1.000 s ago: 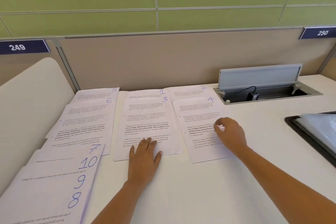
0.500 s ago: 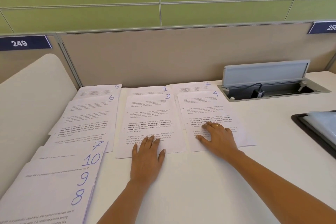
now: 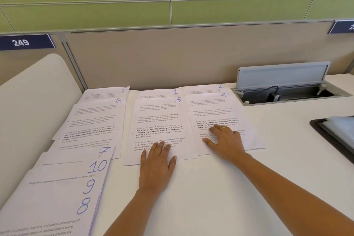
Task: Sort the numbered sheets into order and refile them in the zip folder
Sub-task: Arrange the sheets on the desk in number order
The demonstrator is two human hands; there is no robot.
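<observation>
This is an open-plan office. A beige desk partition (image 3: 172, 57) carries a blue seat-number plate "249" (image 3: 21, 42), and a second plate (image 3: 342, 27) marks the neighbouring place. The white tabletop (image 3: 229, 188) has a built-in cable box with a flip-up lid (image 3: 281, 74).

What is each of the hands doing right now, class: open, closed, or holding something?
Left hand: open, flat on sheet 3.
Right hand: open, flat on sheet 4.

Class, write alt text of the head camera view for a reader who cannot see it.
The left hand rests flat on sheet 3 and the right hand on sheet 4, on a white desk. Other numbered sheets overlap nearby.
</observation>
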